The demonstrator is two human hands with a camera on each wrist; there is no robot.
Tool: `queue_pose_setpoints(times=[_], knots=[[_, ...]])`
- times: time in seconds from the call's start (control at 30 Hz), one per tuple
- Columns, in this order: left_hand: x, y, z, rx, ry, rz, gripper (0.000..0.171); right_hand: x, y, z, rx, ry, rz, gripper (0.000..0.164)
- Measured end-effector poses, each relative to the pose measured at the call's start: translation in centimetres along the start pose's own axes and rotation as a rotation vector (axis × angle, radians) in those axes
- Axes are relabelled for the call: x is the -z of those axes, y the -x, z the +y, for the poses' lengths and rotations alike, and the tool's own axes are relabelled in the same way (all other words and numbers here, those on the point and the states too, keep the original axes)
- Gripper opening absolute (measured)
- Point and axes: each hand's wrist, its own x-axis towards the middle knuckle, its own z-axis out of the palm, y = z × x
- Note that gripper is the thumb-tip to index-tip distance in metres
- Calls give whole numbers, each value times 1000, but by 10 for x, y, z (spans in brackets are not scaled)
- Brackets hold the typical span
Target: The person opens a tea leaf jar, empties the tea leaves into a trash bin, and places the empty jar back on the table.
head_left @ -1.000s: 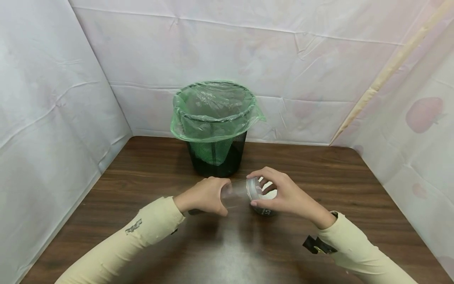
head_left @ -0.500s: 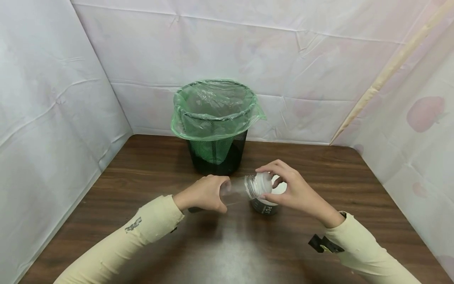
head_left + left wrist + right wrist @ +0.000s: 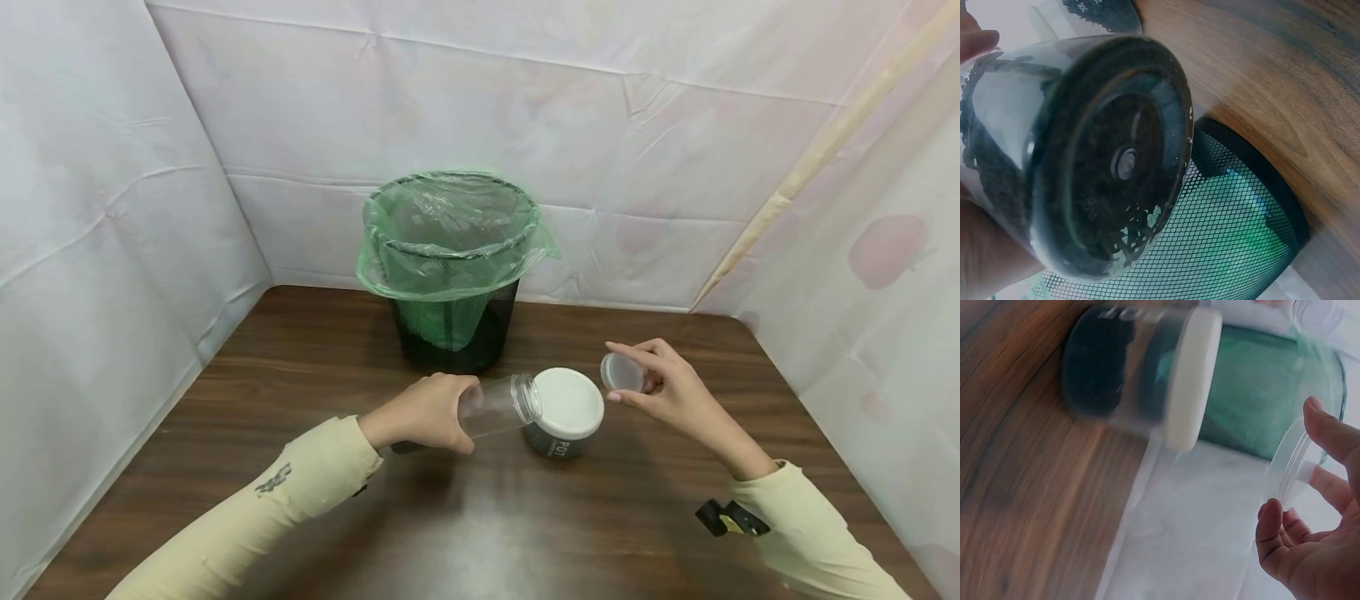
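Observation:
My left hand [image 3: 426, 412] grips a clear jar [image 3: 498, 406] tilted on its side, its open threaded mouth pointing right. Dark loose bits lie in the base end of this jar [image 3: 1110, 156], seen in the left wrist view. Thumb and fingers of my right hand [image 3: 670, 387] pinch a translucent round lid [image 3: 621, 372] by its rim, apart from the jar. Between the hands a tub with a white lid [image 3: 568, 404] stands upright on the table; the right wrist view shows dark material inside its clear wall [image 3: 1100, 362].
A black mesh bin [image 3: 498, 321] with a green bag [image 3: 450, 279] over its rim stands at the back of the brown wooden table [image 3: 300, 517]. White cloth walls [image 3: 637, 150] enclose the table at the back and sides.
The lid has come off the clear jar's mouth and moved right in my right hand, past the white-lidded tub. My left hand and the jar have barely moved.

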Motion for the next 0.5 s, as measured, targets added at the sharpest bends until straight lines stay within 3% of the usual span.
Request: queue_pose_setpoints(times=[0.5], knots=[[1,0,-1,-23,12,4,40,8,21,68,-182,101,-180,63]])
